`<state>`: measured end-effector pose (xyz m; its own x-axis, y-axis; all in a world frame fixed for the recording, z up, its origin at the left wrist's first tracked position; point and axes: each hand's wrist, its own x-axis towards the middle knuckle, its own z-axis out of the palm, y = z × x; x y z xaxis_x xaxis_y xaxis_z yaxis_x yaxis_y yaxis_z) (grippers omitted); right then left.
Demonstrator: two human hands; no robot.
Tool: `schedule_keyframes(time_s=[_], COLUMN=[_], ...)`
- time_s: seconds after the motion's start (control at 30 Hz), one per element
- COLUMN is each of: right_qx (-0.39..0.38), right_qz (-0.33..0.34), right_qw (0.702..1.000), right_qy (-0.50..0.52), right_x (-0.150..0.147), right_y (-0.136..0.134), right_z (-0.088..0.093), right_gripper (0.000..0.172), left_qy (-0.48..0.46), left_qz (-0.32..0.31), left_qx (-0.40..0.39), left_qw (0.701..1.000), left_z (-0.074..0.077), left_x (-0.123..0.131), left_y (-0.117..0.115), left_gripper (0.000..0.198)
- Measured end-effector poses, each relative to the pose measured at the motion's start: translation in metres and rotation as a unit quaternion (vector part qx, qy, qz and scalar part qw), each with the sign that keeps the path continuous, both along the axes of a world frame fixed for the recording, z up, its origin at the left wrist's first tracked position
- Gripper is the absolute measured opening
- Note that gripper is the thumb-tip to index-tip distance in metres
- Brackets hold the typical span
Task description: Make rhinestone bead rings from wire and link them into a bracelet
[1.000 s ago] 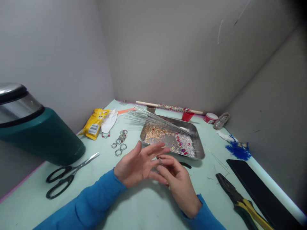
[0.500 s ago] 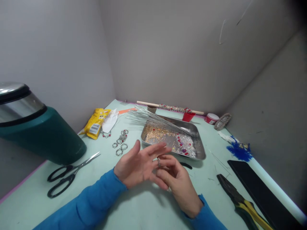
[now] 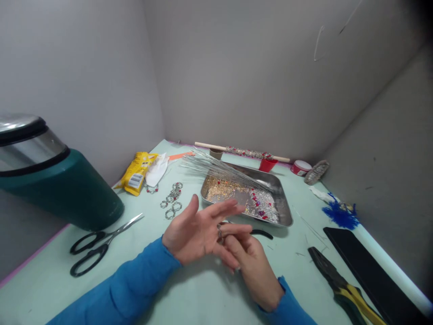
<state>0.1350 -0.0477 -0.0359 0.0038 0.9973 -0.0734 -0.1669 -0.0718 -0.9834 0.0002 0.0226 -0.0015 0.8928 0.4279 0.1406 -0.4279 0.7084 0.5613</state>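
My left hand (image 3: 199, 232) is palm up with its fingers spread, holding nothing in the palm. A small beaded ring (image 3: 219, 231) sits around one of its fingers near the base. My right hand (image 3: 255, 264) has its thumb and fingers closed on that ring and finger from the right. Behind both hands is a metal tray (image 3: 287, 210) with gold beads (image 3: 218, 188), clear and red beads (image 3: 265, 205) and a bundle of thin wires (image 3: 219, 168) lying across it. Linked beaded rings (image 3: 174, 194) lie left of the tray.
Scissors (image 3: 108, 243) and a large green bottle (image 3: 77, 194) are at the left, with a yellow packet (image 3: 138, 174) behind. Pliers (image 3: 334, 280), a long black object (image 3: 368, 271) and blue threads (image 3: 341, 214) lie right. A beaded stick (image 3: 241, 152) rests across two cups at the back.
The ring has moved down closer to the base of my left finger, and my right fingers have followed it. The view has shifted slightly.
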Motion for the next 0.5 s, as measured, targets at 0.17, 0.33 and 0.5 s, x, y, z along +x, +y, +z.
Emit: schedule_keyframes(time_s=[0.17, 0.33, 0.5], right_qx=[-0.008, -0.023, -0.018], right_qz=[0.004, 0.053, 0.038], right_qw=[0.998, 0.991, 0.993], right_qy=[0.056, 0.117, 0.111], right_x=[0.0022, 0.0011, 0.0041], right_y=[0.0020, 0.0030, 0.0012], right_z=[-0.0011, 0.0020, 0.0039], right_gripper=[0.023, 0.014, 0.014], left_qy=[0.007, 0.014, 0.019], left_qz=[0.010, -0.024, -0.032], left_qx=[-0.046, -0.038, -0.023], left_qw=[0.999, 0.999, 0.999], left_z=[0.0002, -0.0044, -0.0031], left_x=[0.0005, 0.0045, 0.0048], left_y=[0.0005, -0.0055, -0.0077], left_gripper=[0.076, 0.073, 0.069])
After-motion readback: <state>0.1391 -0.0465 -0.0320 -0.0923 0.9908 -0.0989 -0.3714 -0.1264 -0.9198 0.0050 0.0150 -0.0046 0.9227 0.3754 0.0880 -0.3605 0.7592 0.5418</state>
